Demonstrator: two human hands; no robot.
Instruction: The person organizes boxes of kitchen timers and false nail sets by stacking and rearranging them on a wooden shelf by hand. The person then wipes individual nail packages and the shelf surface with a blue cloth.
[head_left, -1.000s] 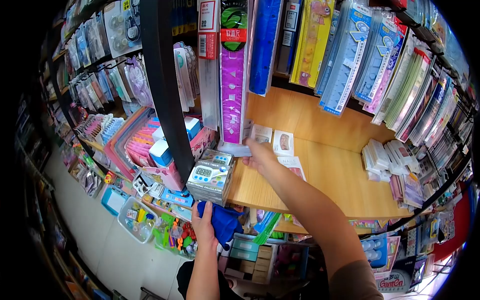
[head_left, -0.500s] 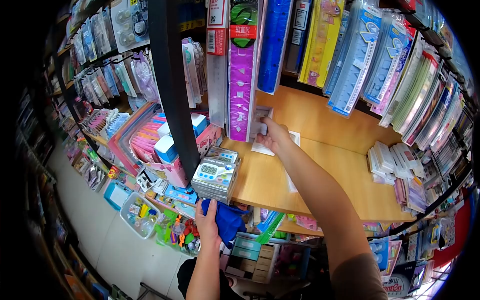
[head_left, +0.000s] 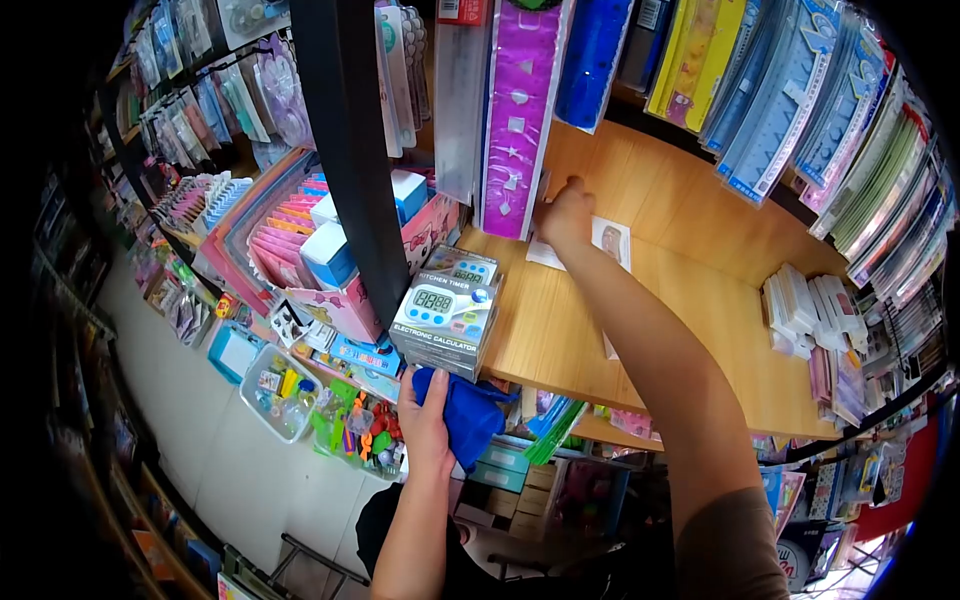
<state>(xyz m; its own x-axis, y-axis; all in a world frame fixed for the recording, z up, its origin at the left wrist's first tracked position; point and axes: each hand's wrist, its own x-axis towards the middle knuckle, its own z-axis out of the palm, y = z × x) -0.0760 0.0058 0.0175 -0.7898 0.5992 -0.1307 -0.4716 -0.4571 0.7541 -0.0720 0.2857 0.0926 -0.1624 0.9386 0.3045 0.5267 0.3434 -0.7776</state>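
Observation:
My left hand (head_left: 425, 420) is closed on a bunched blue cloth (head_left: 462, 412), just below the boxed kitchen timers (head_left: 445, 310) at the shelf's front edge. Over the wooden shelf, my right hand (head_left: 566, 215) reaches to the back left, beside a hanging purple ruler (head_left: 520, 120). Its fingers are blurred and partly hidden, so what they hold, if anything, cannot be made out. White cards (head_left: 611, 240) lie on the shelf beside and under my right wrist.
A black post (head_left: 352, 150) stands left of the timers, next to a pink box (head_left: 345, 305) of packets. Blue rulers (head_left: 780, 110) hang at the upper right. Clear cases (head_left: 800, 310) sit on the shelf's right. Below left is a bin (head_left: 282, 400).
The view has shifted, so the shelf contents appear lower and further right. My right hand has moved among the cards toward the back left corner. My left hand still keeps the blue cloth.

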